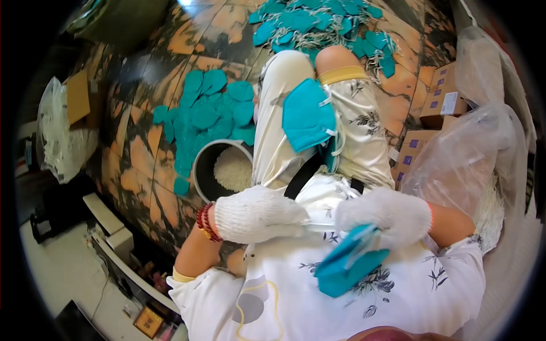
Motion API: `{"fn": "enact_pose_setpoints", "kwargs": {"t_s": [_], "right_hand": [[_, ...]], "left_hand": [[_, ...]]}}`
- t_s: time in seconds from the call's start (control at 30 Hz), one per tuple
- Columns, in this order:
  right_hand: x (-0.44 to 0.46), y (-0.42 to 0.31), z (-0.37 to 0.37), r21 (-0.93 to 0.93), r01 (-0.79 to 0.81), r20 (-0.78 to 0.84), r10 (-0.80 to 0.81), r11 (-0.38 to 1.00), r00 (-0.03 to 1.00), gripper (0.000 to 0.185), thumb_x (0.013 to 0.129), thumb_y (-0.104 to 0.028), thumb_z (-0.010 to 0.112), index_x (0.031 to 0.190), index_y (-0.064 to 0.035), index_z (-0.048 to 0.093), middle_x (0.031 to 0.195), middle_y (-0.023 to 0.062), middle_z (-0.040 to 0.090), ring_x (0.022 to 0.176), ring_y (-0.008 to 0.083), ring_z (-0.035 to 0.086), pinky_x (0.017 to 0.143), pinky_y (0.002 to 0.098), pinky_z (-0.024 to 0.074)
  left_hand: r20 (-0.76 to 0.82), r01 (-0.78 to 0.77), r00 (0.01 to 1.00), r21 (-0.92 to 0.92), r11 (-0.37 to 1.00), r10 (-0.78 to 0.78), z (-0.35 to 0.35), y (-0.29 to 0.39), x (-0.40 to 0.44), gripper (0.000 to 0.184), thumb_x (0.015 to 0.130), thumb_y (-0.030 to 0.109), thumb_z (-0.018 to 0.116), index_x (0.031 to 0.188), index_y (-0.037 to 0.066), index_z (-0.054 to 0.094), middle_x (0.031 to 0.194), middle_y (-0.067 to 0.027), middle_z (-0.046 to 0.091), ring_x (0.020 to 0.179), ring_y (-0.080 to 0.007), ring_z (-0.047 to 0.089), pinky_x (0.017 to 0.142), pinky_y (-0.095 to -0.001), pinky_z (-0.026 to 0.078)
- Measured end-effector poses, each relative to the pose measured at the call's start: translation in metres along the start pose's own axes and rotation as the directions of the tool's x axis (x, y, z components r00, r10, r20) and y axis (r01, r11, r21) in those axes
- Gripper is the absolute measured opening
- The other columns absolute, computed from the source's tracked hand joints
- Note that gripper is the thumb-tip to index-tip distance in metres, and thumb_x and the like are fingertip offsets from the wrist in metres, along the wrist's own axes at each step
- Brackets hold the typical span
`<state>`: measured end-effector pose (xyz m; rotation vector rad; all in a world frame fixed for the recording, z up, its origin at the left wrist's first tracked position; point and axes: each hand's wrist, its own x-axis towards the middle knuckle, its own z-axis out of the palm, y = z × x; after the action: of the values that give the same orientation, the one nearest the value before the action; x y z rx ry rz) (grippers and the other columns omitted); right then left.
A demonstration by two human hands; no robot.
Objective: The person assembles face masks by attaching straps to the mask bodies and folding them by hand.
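One teal mask (348, 268), lower centre | gloved right hand (384, 217): we grasp the mask | gloved left hand (259, 215), centre: beside white strip (321, 227), we cannot tell its grip | handling: we judge it light, flexible, easily creased; best held by its edge.

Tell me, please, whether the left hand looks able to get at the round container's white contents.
Probably yes: the container is open-topped and near the left hand, with nothing visible over the white contents, though that hand seems busy with a white strip.
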<state>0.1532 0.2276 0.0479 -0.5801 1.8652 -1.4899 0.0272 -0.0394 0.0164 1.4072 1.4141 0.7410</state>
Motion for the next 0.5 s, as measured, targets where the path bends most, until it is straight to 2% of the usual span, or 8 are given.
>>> {"fn": "enact_pose_setpoints", "kwargs": {"t_s": [0.13,0.17,0.2,0.27,0.33,0.4,0.47,0.5], "right_hand": [[-0.024,-0.003,-0.007,0.045,0.004,-0.127,0.002,0.999,0.992,0.024,0.086,-0.025,0.074,0.099,-0.0078,0.061,0.101,0.012,0.066,0.089,0.0249,0.067,0.076,0.0391,0.0535],[-0.043,0.006,-0.02,0.13,-0.012,-0.239,0.043,0.991,0.97,0.022,0.09,-0.025,0.072,0.098,-0.0084,0.061,0.1,0.0116,0.067,0.086,0.0235,0.068,0.074,0.0393,0.0549],[-0.047,0.023,-0.028,0.471,0.225,-0.339,-0.061,0.853,0.939,0.024,0.095,-0.03,0.067,0.102,-0.0075,0.061,0.098,0.0116,0.068,0.084,0.0225,0.068,0.073,0.038,0.0563],[-0.05,0.035,-0.034,0.783,0.394,-0.553,0.25,0.481,0.795,0.036,0.103,-0.038,0.057,0.112,-0.0039,0.06,0.098,0.0124,0.069,0.082,0.0219,0.068,0.073,0.0351,0.0587],[-0.039,0.025,-0.043,0.67,0.498,-0.729,0.364,0.55,0.58,0.045,0.107,-0.04,0.047,0.124,-0.0001,0.056,0.1,0.0127,0.069,0.084,0.0215,0.068,0.073,0.0325,0.0592],[-0.01,0.03,-0.043,0.329,0.643,-0.905,0.036,0.691,0.423,0.041,0.11,-0.035,0.041,0.134,-0.0041,0.053,0.103,0.011,0.068,0.087,0.0189,0.068,0.073,0.0308,0.0582],[-0.011,0.038,-0.061,0.375,0.605,-0.881,0.066,0.702,0.469,0.041,0.105,-0.035,0.051,0.129,-0.0018,0.051,0.111,0.0115,0.058,0.068,0.0161,0.055,0.054,0.0279,0.0502],[0.0,0.041,-0.064,0.412,0.766,-0.903,0.108,0.494,0.416,0.039,0.105,-0.032,0.051,0.128,-0.0011,0.052,0.11,0.0133,0.057,0.068,0.0159,0.054,0.055,0.0263,0.0489]], "left_hand": [[-0.214,-0.193,0.956,0.045,0.98,0.198,0.016,-0.039,-0.055,0.011,0.096,0.012,0.062,0.102,0.006,0.069,0.088,-0.0066,0.065,0.083,-0.0251,0.066,0.067,-0.0351,0.053],[-0.051,0.166,0.985,0.013,0.986,-0.165,0.002,-0.048,-0.082,0.011,0.095,0.009,0.059,0.096,0.004,0.069,0.081,-0.0055,0.064,0.076,-0.0171,0.066,0.063,-0.0322,0.052],[-0.057,0.572,0.676,-0.587,0.573,-0.734,0.009,-0.065,-0.11,0.015,0.097,0.011,0.058,0.092,0.001,0.067,0.074,-0.0028,0.061,0.067,-0.0105,0.062,0.061,-0.0282,0.05],[-0.306,0.542,0.457,-0.649,0.534,-0.835,0.021,-0.092,-0.117,0.019,0.1,0.014,0.057,0.092,-0.001,0.067,0.072,-0.0022,0.061,0.061,-0.0096,0.058,0.058,-0.0263,0.047],[-0.345,0.564,0.377,-0.651,0.508,-0.86,0.047,-0.145,-0.113,0.021,0.1,0.015,0.056,0.097,-0.002,0.068,0.076,-0.0052,0.065,0.066,-0.0132,0.061,0.064,-0.0287,0.05],[-0.432,0.669,0.355,-0.503,0.548,-0.829,0.078,-0.216,-0.115,0.022,0.1,0.015,0.056,0.103,-0.002,0.068,0.084,-0.0097,0.069,0.075,-0.0189,0.066,0.072,-0.032,0.052],[-0.441,0.727,0.404,-0.377,0.574,-0.802,0.093,-0.251,-0.118,0.024,0.098,0.012,0.056,0.116,0.001,0.067,0.101,-0.0154,0.074,0.092,-0.0285,0.071,0.082,-0.0371,0.054],[-0.437,0.805,0.369,-0.291,0.517,-0.82,0.096,-0.252,-0.118,0.039,0.093,0.014,0.062,0.13,0.006,0.06,0.117,-0.0181,0.07,0.105,-0.0319,0.068,0.091,-0.0385,0.053]]}}
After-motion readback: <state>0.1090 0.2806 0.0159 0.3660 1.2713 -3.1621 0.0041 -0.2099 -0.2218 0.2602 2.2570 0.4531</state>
